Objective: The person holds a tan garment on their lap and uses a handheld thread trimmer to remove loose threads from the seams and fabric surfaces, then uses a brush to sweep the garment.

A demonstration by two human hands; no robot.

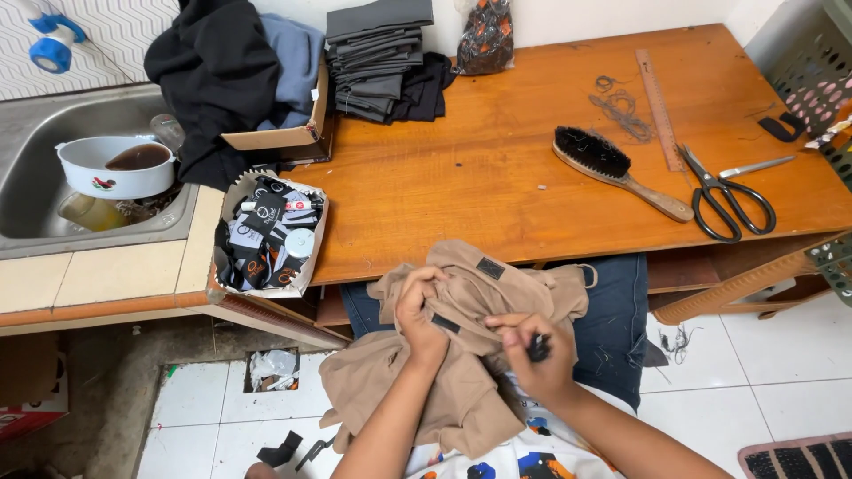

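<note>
Fingers: left hand (pixel 422 312) curled, gripping tan garment (pixel 461 355); right hand (pixel 532 353) pinching small black object (pixel 539 347) against it | garment bunched on lap, lower centre of frame | wooden surface (pixel 497 168) above: brush (pixel 617 171), scissors (pixel 729 195), ruler (pixel 658 108) at right; box of labels (pixel 269 235) left.

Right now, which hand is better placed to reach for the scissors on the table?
Right hand, probably: the scissors lie on its side. It holds a small dark tool, though; the left hand grips the tan garment.

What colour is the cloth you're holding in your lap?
The cloth is tan, a light brown, with small black patches. The head view shows it.
</note>
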